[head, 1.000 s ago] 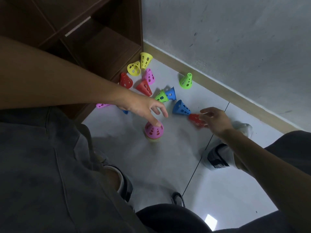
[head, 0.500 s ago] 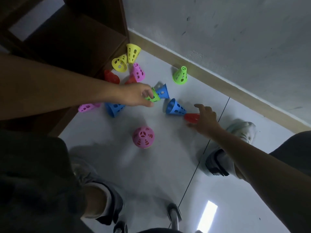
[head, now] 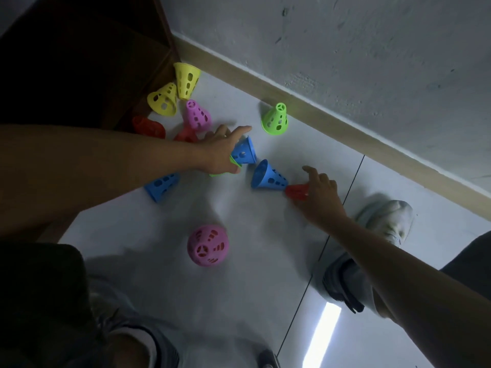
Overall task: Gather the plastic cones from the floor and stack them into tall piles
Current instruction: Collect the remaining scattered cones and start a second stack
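— Since half a sec ago, left hand (head: 221,152) has slid on from the green cone (head: 222,170) toward the blue cone (head: 245,152) next to it; right hand (head: 320,197) hasn't left its red cone (head: 297,192).

— What's the left grip doing?

— Fingers spread, index pointing out toward the wall, palm over the blue cone's narrow end. Thumb lies against the green one, which is mostly hidden under the hand. Can't tell if it's actually clamped on either.

— And the right?

— Fingers curled round the wide end of the red cone, which lies on its side, tip touching a 2nd blue cone (head: 268,177), also on its side.

— Rest of the cones?

— All on the floor (head: 164,282). Pink cone (head: 207,245) stands upright nearest the person, well apart from the others; seen from above, w/ something reddish showing thru its holes. 3rd blue one (head: 162,185) lies under the left forearm. Lime cone (head: 275,120) stands alone near the skirting. By the dark wood shelf unit (head: 87,75): 2 yellow cones (head: 186,79) (head: 163,101), a pink one (head: 197,115), a red one (head: 149,126), another red (head: 186,134) partly behind the hand.

— Anything else?

— Pale sneaker (head: 385,221) just past the right wrist; grey wall (head: 345,49) behind.
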`<state>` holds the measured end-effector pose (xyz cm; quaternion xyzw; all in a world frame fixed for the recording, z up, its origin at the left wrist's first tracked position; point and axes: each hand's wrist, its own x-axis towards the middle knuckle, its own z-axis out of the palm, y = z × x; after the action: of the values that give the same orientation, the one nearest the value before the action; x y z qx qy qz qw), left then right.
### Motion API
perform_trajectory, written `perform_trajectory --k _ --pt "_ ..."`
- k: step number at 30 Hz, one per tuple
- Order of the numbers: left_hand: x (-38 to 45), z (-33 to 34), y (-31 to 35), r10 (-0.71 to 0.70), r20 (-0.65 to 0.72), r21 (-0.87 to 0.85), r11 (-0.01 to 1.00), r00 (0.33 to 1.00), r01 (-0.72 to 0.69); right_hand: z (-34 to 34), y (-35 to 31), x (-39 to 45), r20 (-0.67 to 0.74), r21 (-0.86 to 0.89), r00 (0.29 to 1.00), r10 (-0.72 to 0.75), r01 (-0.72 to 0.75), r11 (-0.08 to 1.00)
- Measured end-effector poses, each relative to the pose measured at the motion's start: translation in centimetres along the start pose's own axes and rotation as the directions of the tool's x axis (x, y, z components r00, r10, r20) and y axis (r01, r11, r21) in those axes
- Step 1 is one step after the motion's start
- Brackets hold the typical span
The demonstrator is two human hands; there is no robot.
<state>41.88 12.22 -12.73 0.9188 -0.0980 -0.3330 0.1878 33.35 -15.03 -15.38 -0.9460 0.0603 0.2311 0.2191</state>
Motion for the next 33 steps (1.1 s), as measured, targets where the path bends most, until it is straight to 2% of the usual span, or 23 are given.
perform_trajectory --k 6,9,16,23,33 --pt "1.4 1.7 -0.1 0.03 0.017 0.033 0.999 0.999 -0.031 -0.9 0.0 0.6 0.015 -0.003 1.0 -0.008 0.008 1.0" --pt "1.5 2.4 -0.2 0.043 -0.02 0.024 0.999 0.999 -0.043 -1.3 0.1 0.8 0.049 0.004 0.999 -0.019 0.019 1.0" --pt "1.1 2.7 -0.5 0.158 -0.03 0.042 0.987 0.987 -0.157 -1.5 -0.5 1.1 0.154 -0.034 0.983 -0.097 0.103 0.994" --pt "1.2 3.0 -0.3 0.156 0.033 -0.098 0.984 0.987 -0.152 -1.3 -1.4 2.0 0.219 -0.011 0.968 -0.123 0.128 0.992" --pt "1.4 3.6 0.9 0.134 -0.004 -0.358 0.925 0.991 -0.127 0.1 -3.1 2.5 0.245 0.136 0.958 -0.152 0.121 0.983"
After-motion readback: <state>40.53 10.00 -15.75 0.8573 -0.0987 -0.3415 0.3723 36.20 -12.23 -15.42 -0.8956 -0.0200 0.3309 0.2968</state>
